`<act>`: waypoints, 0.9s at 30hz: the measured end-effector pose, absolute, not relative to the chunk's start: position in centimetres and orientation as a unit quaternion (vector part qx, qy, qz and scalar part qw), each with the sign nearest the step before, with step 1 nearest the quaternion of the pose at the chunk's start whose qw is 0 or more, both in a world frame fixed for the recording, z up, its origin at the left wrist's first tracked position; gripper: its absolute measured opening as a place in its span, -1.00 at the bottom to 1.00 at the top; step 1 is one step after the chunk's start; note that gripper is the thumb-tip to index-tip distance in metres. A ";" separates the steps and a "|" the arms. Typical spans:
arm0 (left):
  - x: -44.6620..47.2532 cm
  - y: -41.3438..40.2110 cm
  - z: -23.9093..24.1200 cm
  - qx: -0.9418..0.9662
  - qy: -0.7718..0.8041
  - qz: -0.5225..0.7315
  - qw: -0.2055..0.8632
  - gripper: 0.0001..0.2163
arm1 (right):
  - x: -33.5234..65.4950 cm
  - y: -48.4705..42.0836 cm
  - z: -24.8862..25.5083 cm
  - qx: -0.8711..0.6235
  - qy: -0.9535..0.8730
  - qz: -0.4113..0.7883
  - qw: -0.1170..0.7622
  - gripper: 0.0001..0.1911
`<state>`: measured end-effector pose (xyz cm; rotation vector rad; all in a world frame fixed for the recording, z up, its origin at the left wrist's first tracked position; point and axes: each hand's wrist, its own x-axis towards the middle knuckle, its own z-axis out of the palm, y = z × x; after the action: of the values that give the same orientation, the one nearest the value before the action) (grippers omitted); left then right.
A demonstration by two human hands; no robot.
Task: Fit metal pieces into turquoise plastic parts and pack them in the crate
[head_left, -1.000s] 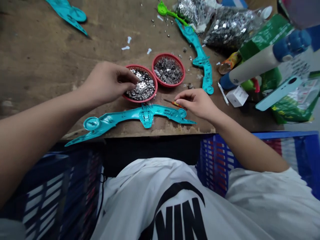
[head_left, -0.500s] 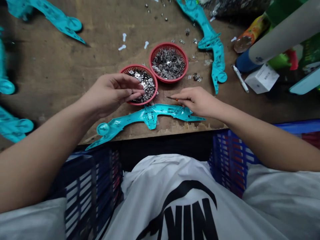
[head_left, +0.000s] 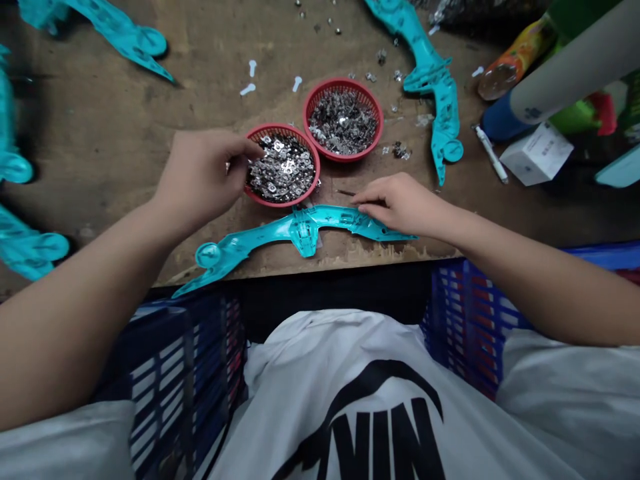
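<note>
My left hand (head_left: pixel 203 170) is at the left rim of a red basket (head_left: pixel 318 175) filled with small flat metal clips (head_left: pixel 285 168). Its fingers are curled inward and their tips are mostly hidden, so I cannot make out what is in them. A thin, dark, pointed tool (head_left: pixel 345 193) is pinched in my right hand (head_left: pixel 395 203), its tip pointing left. Below both hands lies a long turquoise plastic part (head_left: pixel 267 235), curved, with a round disc near its left end. My right hand is over this part's right end.
A second red basket (head_left: pixel 379 127) of metal pieces stands behind. More turquoise parts (head_left: pixel 435 83) lie at right and left. A white pen (head_left: pixel 490 155), a small white box (head_left: pixel 537 153) and a bottle (head_left: pixel 515 60) are at the right. Blue crates (head_left: pixel 463 313) flank my lap.
My left hand has drawn back left from over the clips to the basket's rim, its fingers curling in. My right hand stays nearly in place with the tool. The view has shifted slightly.
</note>
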<state>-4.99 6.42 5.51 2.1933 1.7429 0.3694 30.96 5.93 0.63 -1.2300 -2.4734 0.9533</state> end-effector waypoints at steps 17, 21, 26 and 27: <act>-4.1 6.9 2.3 0.881 0.450 0.032 0.143 -0.53 | 31.0 5.8 0.4 -0.371 -0.876 0.286 0.111 -0.65; -4.2 6.5 2.7 0.876 0.461 0.015 0.142 -0.51 | 30.9 5.6 0.4 -0.410 -0.854 0.291 0.132 -0.63; -4.1 6.4 2.9 0.850 0.502 0.035 0.154 -0.60 | 30.7 5.7 0.0 -0.469 -0.801 0.342 0.146 -0.77; -4.0 6.4 2.8 0.844 0.512 0.040 0.158 -0.61 | 30.7 5.7 -0.2 -0.470 -0.796 0.353 0.143 -0.79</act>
<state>-4.04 6.42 2.79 2.4129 1.4634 0.1134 30.69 5.74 -0.23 -1.3541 -2.2960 1.0192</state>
